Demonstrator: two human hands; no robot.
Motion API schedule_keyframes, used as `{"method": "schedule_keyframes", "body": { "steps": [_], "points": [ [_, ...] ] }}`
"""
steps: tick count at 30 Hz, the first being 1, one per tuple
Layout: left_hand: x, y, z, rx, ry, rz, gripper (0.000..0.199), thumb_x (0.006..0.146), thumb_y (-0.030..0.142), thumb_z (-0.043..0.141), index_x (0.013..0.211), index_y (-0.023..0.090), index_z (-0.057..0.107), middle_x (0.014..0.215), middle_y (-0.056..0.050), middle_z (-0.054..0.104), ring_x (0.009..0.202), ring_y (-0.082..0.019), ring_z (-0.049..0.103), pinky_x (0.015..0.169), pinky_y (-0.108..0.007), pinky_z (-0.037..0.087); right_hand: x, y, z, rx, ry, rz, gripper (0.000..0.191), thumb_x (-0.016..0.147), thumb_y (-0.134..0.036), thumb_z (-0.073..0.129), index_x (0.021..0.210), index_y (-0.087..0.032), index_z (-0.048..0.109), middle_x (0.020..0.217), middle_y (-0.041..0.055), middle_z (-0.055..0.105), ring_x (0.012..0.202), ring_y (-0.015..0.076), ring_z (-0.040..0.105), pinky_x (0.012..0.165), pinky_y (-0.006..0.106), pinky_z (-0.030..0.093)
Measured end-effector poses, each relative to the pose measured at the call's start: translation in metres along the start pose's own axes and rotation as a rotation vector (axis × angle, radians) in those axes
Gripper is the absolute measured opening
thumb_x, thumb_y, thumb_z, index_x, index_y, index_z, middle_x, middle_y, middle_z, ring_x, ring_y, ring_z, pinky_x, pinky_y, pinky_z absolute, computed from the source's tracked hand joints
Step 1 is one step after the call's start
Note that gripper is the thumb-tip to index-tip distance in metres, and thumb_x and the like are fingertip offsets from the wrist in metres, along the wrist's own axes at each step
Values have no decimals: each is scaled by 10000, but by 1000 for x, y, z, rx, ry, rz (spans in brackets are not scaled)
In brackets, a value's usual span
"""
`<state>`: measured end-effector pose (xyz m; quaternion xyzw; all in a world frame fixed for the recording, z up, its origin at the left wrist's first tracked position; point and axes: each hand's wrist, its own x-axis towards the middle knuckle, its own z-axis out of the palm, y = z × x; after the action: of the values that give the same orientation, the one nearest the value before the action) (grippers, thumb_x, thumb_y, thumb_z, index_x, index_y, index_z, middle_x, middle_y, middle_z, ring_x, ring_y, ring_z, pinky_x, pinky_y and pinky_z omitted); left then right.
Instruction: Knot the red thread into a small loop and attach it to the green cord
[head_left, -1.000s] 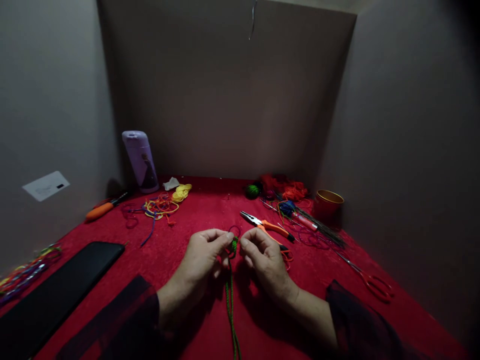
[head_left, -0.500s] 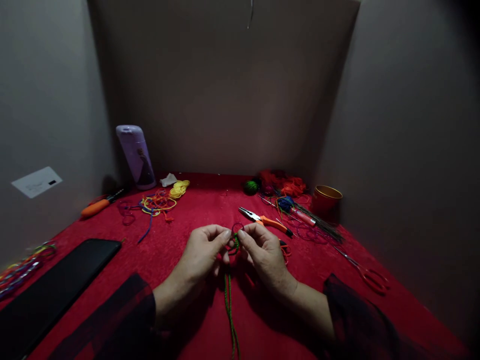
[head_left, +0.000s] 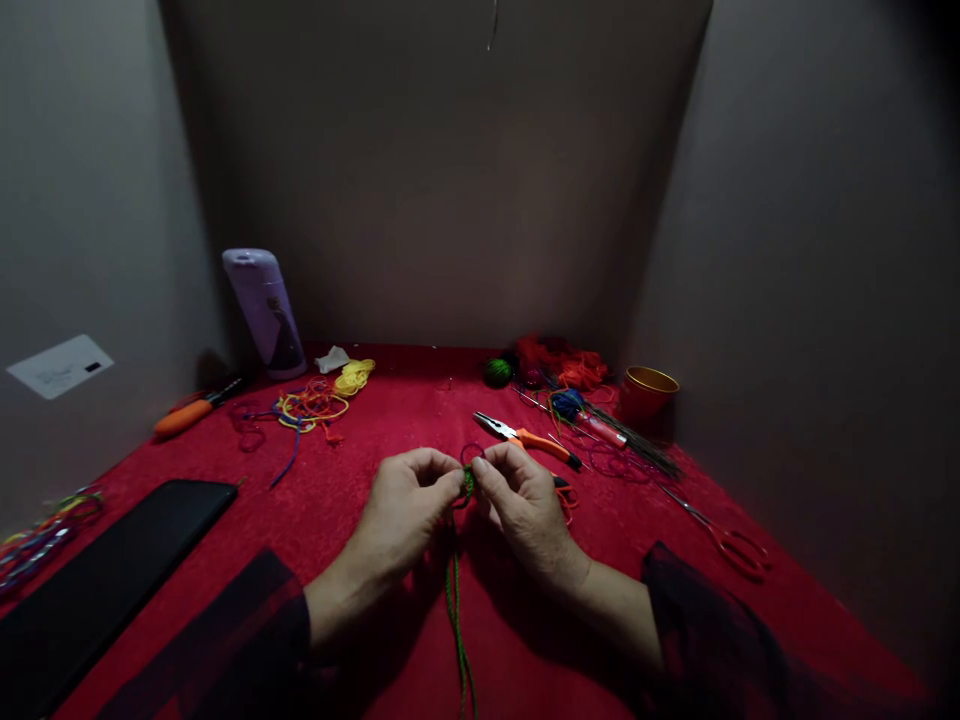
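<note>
Near the middle of the red cloth, my left hand (head_left: 405,505) pinches a knotted green cord (head_left: 456,600) between thumb and fingers. Facing it, my right hand (head_left: 529,510) grips the same knotted part from the right, its thumb tip close to the left thumb. A small dark purple loop (head_left: 472,452) stands up above the fingertips. Two green strands hang down toward the near edge. Orange-handled pliers (head_left: 529,440) lie just beyond my right hand. The fingers partly hide the knot.
A purple bottle (head_left: 266,315), tangled threads (head_left: 311,402) and an orange-handled tool (head_left: 184,417) are at the left, with a black tablet-like slab (head_left: 120,570) nearer. Rightward are yarn (head_left: 581,368), a gold-rimmed cup (head_left: 649,395) and scissors (head_left: 724,540). Walls enclose the cloth.
The view has shifted slightly, so the objects appear a little farther left. Both hands keep their grip on the green cord, and their fingertips have moved slightly around the knot.
</note>
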<state>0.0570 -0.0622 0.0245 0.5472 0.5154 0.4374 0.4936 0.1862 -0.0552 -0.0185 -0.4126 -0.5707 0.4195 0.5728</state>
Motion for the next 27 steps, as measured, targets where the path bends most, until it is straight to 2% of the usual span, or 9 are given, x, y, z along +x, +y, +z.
{"method": "schedule_keyframes", "body": {
  "steps": [3,8,11,14,17,21,27],
  "points": [
    [0,-3,0,133,50,124,128,716,256,592,644,152,613,552,19,552,467,-101,502,475,-214,384,0,1,-1,-3,-14,6,204,830,-354,534,734,-180,489,604,-41,436,511,87,372,479,219,305],
    [-6,-6,-3,499,160,441,105,747,225,561,695,192,647,660,-22,620,608,-150,534,590,-244,355,0,1,-1,-16,-19,2,210,828,-357,536,725,-185,475,600,-52,412,491,80,346,470,218,290],
    [-7,-7,-4,649,188,514,104,757,218,551,735,203,652,699,-29,626,626,-157,529,597,-253,326,0,-1,-1,-31,-27,5,215,823,-362,541,721,-186,472,588,-53,414,485,82,341,460,216,285],
    [-4,-7,-4,522,141,422,130,767,248,541,717,194,648,676,-30,629,610,-156,535,580,-247,347,0,-1,-1,-34,-24,3,221,818,-369,547,716,-186,478,575,-53,418,481,83,346,454,215,290],
    [-1,-4,-3,224,80,240,141,755,285,557,750,172,641,595,-11,607,500,-129,511,491,-227,360,1,0,-1,-29,-8,6,218,817,-365,552,719,-184,481,570,-51,417,482,84,354,448,210,296],
    [0,2,-2,-57,10,-17,200,716,286,599,858,145,600,426,64,493,316,-77,400,341,-184,289,1,0,-1,-24,7,-2,219,806,-361,567,715,-177,491,599,-40,426,501,81,362,442,199,308],
    [0,-1,-4,-169,-200,-160,210,698,327,642,755,129,597,409,38,526,261,-35,342,280,-142,207,0,-1,-1,34,-23,20,217,801,-377,572,736,-179,512,637,-23,505,528,92,440,458,199,346]
  ]
}}
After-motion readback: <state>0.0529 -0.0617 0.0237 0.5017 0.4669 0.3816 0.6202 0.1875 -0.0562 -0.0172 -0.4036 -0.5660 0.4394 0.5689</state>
